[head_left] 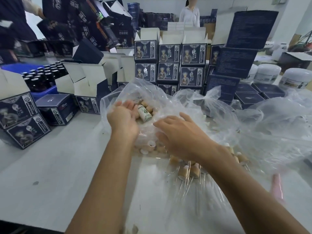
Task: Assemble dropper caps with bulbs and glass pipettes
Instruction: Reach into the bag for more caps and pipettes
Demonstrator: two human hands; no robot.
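From my remote seat, both hands were in the clear plastic bag [168, 98] at the centre of the table [50, 166]. The left hand [124, 118] lay palm-up at about eleven o'clock from the right, fingers released and loosely cupped beside a printed cylindrical piece [144, 113]; I could not tell whether it touched that piece. The right hand [179, 134] pressed on the film with fingers spread and straight, grasping nothing. Tan dropper caps [187, 169] lay loose under the plastic at six o'clock of that hand, and more sat deeper in the bag. I saw no bulb or glass pipette clearly. I judged assembly barely begun: parts were being gathered, none visibly joined. Dark boxes [168, 53] stood stacked at twelve o'clock, brown bottles [42, 78] at ten.
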